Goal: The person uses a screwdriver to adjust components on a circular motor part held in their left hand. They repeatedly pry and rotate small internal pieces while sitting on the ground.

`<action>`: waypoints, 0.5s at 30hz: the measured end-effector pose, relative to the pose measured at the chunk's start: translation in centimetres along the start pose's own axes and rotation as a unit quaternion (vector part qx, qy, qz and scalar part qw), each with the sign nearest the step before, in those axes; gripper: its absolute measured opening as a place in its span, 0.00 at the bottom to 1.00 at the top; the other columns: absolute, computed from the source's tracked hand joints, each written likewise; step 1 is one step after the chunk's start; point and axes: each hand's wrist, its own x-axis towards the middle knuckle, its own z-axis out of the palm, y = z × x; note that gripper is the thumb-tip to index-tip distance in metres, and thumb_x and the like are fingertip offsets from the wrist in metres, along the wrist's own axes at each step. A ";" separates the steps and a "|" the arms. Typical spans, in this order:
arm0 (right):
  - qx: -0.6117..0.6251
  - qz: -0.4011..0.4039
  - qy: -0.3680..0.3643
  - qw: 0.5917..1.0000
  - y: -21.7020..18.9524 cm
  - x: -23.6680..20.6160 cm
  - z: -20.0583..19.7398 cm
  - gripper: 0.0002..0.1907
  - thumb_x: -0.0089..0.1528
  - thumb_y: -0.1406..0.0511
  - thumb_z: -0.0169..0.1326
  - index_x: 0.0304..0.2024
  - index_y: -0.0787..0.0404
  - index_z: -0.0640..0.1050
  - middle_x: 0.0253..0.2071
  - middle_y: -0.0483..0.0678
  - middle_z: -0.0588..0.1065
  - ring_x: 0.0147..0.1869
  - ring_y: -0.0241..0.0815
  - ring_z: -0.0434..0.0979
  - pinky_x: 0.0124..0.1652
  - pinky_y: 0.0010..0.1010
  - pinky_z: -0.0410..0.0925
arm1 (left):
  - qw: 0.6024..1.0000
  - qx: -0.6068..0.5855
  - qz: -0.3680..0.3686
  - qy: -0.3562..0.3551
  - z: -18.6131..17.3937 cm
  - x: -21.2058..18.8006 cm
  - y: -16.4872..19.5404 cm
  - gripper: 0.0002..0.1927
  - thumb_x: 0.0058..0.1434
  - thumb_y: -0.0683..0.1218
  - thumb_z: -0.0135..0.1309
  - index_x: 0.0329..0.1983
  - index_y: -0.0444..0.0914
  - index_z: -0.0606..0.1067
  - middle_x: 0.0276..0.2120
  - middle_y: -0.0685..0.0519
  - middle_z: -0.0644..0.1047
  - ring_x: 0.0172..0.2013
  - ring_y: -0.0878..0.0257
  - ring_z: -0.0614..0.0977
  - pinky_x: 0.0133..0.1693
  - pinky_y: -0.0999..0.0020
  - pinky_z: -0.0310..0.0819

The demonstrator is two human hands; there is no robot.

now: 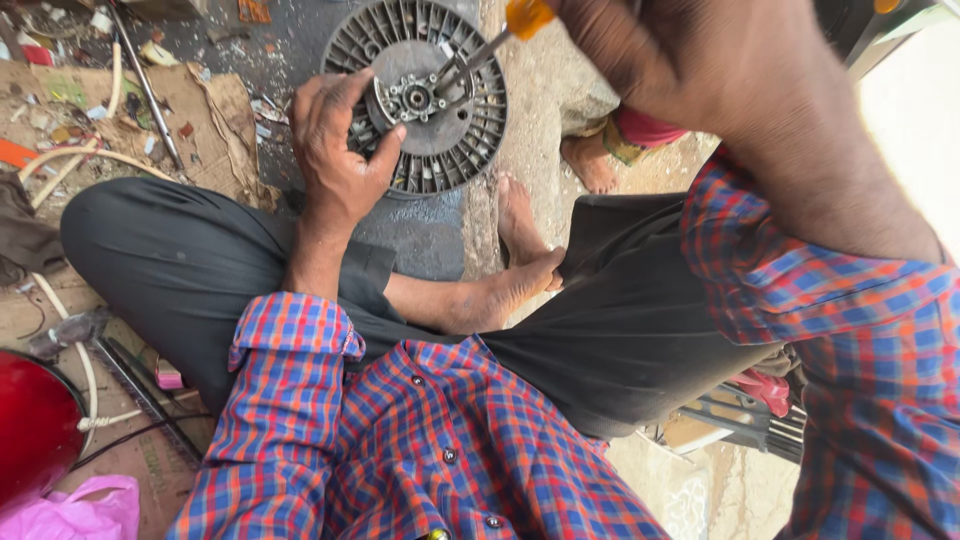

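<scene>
A round grey finned metal disc (pixel 470 110) lies on the ground in front of my crossed legs. My left hand (pixel 335 150) grips its left rim and steadies it, thumb resting on the disc face. My right hand (pixel 670 60) is raised close to the camera and holds a screwdriver (pixel 480 50) with an orange handle. Its metal shaft slants down to the hub (pixel 415 98) at the disc's centre, where small bolts and a metal bracket sit.
Torn cardboard (pixel 200 110) with scraps, rods and white cable lies at left. A red rounded object (pixel 35 425) and a pink plastic bag (pixel 75 510) sit at lower left. Another person's bare foot (pixel 590 160) shows beyond the disc. A metal frame (pixel 740 420) rests at lower right.
</scene>
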 end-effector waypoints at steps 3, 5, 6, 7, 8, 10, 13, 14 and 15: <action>0.052 -0.019 0.002 0.998 0.1 1.3 0.6 0.08 0.79 0.66 0.53 0.50 0.67 0.78 0.36 0.52 0.78 0.38 0.45 0.80 0.36 0.33 0.70 | 1.000 0.000 -0.006 -0.002 -0.1 0.2 0.3 0.32 0.60 0.44 0.72 0.66 0.37 0.72 0.55 0.45 0.77 0.62 0.48 0.72 0.65 0.50 0.66; 0.086 -0.050 0.001 0.995 0.1 1.8 0.8 0.08 0.79 0.67 0.50 0.51 0.67 0.76 0.39 0.50 0.78 0.40 0.42 0.81 0.38 0.30 0.72 | 1.000 0.005 -0.005 -0.005 -0.2 0.2 0.4 0.32 0.60 0.44 0.72 0.66 0.37 0.72 0.55 0.46 0.77 0.63 0.49 0.72 0.65 0.50 0.65; 0.092 -0.062 0.002 0.994 0.0 1.8 0.9 0.07 0.79 0.67 0.50 0.51 0.67 0.75 0.40 0.49 0.78 0.41 0.41 0.81 0.39 0.29 0.73 | 1.000 0.003 -0.006 -0.005 -0.2 0.1 0.3 0.32 0.60 0.44 0.72 0.66 0.37 0.72 0.56 0.45 0.77 0.63 0.49 0.72 0.65 0.50 0.65; 0.071 -0.066 0.004 0.995 0.0 1.7 0.8 0.07 0.79 0.67 0.50 0.52 0.67 0.75 0.41 0.49 0.78 0.42 0.41 0.82 0.40 0.28 0.73 | 1.000 0.001 -0.007 -0.004 -0.2 0.1 0.3 0.32 0.60 0.43 0.72 0.66 0.37 0.73 0.56 0.45 0.77 0.63 0.48 0.72 0.65 0.50 0.65; 0.050 -0.058 0.000 0.997 0.0 1.5 0.9 0.07 0.79 0.67 0.52 0.52 0.67 0.75 0.41 0.50 0.78 0.42 0.42 0.82 0.39 0.29 0.73 | 1.000 0.000 -0.008 -0.004 -0.2 0.0 0.2 0.32 0.60 0.43 0.72 0.66 0.37 0.73 0.56 0.45 0.77 0.63 0.48 0.72 0.65 0.50 0.66; 0.007 -0.032 -0.016 0.999 0.1 1.0 1.0 0.08 0.77 0.67 0.56 0.51 0.68 0.77 0.38 0.51 0.77 0.40 0.46 0.81 0.37 0.33 0.72 | 1.000 0.001 -0.001 0.000 -0.1 -0.1 -0.1 0.32 0.61 0.43 0.72 0.66 0.36 0.72 0.57 0.45 0.77 0.63 0.48 0.72 0.65 0.50 0.65; -0.018 0.015 -0.068 0.997 1.1 1.3 3.2 0.09 0.73 0.65 0.60 0.49 0.67 0.79 0.36 0.53 0.79 0.36 0.51 0.81 0.33 0.38 0.72 | 1.000 -0.003 0.001 -0.002 -0.1 -0.2 -0.2 0.33 0.61 0.43 0.72 0.67 0.36 0.72 0.57 0.45 0.77 0.63 0.48 0.72 0.65 0.51 0.67; -0.022 0.027 -0.087 0.996 1.7 1.8 4.3 0.10 0.72 0.64 0.61 0.48 0.66 0.79 0.36 0.54 0.79 0.35 0.52 0.82 0.31 0.39 0.72 | 1.000 -0.006 0.001 -0.002 0.0 -0.2 -0.3 0.33 0.61 0.43 0.73 0.67 0.36 0.72 0.57 0.45 0.77 0.63 0.49 0.72 0.65 0.51 0.67; -0.007 -0.015 -0.067 0.998 2.0 2.2 5.6 0.11 0.69 0.66 0.61 0.50 0.67 0.79 0.37 0.55 0.79 0.36 0.53 0.82 0.32 0.39 0.73 | 1.000 -0.001 0.002 -0.003 0.0 -0.2 -0.2 0.33 0.61 0.43 0.73 0.67 0.36 0.71 0.57 0.44 0.77 0.63 0.48 0.72 0.65 0.51 0.67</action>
